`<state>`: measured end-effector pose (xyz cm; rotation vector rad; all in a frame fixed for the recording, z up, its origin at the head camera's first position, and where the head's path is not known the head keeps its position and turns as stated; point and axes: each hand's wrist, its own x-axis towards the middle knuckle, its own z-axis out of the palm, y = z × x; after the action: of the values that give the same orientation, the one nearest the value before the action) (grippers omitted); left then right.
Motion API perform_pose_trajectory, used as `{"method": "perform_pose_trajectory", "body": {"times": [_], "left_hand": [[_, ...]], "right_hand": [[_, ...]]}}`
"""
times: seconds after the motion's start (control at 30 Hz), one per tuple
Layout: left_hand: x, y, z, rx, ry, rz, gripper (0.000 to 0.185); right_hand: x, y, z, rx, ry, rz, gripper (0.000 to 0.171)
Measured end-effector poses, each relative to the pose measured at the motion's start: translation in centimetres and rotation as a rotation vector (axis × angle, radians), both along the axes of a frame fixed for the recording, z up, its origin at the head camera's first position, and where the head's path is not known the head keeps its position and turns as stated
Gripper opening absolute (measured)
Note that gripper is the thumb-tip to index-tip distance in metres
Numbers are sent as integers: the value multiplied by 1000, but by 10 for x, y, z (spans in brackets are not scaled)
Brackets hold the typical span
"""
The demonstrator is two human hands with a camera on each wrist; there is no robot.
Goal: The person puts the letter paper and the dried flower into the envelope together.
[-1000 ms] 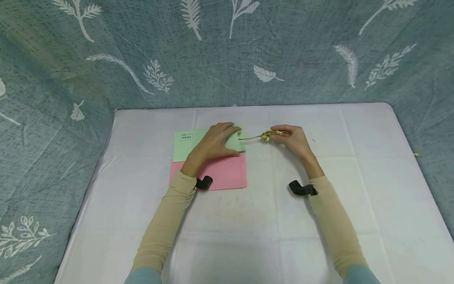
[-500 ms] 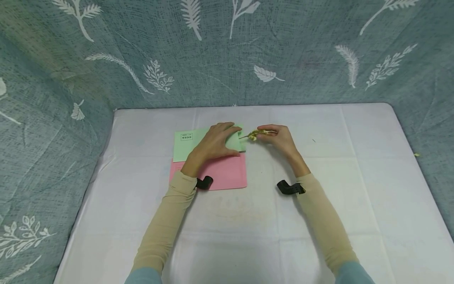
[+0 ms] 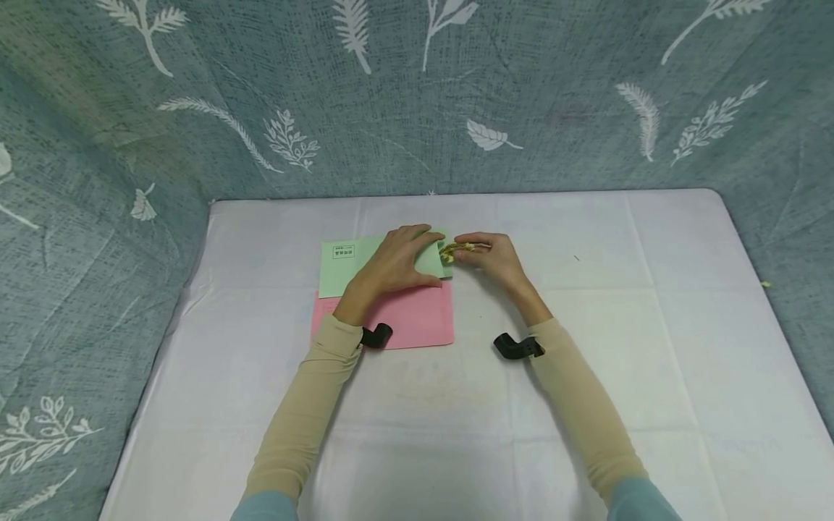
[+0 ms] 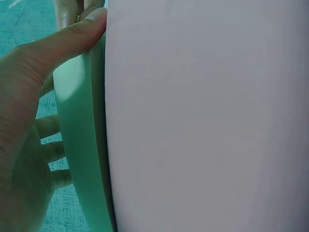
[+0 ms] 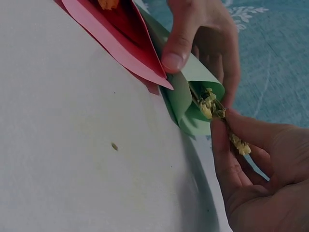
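Note:
A light green envelope (image 3: 345, 262) lies on the white table (image 3: 586, 239), overlapping a pink envelope (image 3: 417, 318). My left hand (image 3: 397, 259) grips the green envelope's right end, thumb and fingers bowing its mouth (image 5: 200, 104) open. My right hand (image 3: 485, 253) pinches a dried sprig of small yellow flowers (image 5: 212, 107) and holds its stem end inside that open mouth. In the left wrist view the thumb (image 4: 63, 41) presses the green envelope's edge (image 4: 79, 140). Something orange (image 5: 108, 4) shows inside the pink envelope.
A blue-grey cloth with white leaf prints (image 3: 417, 94) hangs behind and around the table. A small dark speck (image 3: 576, 257) lies on the table right of my hands. Black wrist camera mounts (image 3: 515, 346) sit on both sleeves.
My right hand has carried the flower sprig leftward, from a gap beside the green envelope into its opened mouth. The left hand has stayed gripping the envelope.

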<state>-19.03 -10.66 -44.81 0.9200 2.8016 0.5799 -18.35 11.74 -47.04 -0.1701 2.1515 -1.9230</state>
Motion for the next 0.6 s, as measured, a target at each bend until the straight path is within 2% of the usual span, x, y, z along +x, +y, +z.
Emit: {"method": "perform_pose_trajectory", "body": {"times": [0.27, 0.47, 0.6], "left_hand": [[1, -1, 0, -13, -1, -3, 84], [0, 0, -2, -14, 0, -12, 82], [0, 0, -2, -19, 5, -14, 82]], "right_hand": [[1, -11, -3, -12, -3, -4, 35], [2, -19, -5, -43, 28, 4, 32], [3, -20, -2, -16, 44, 5, 32]]}}
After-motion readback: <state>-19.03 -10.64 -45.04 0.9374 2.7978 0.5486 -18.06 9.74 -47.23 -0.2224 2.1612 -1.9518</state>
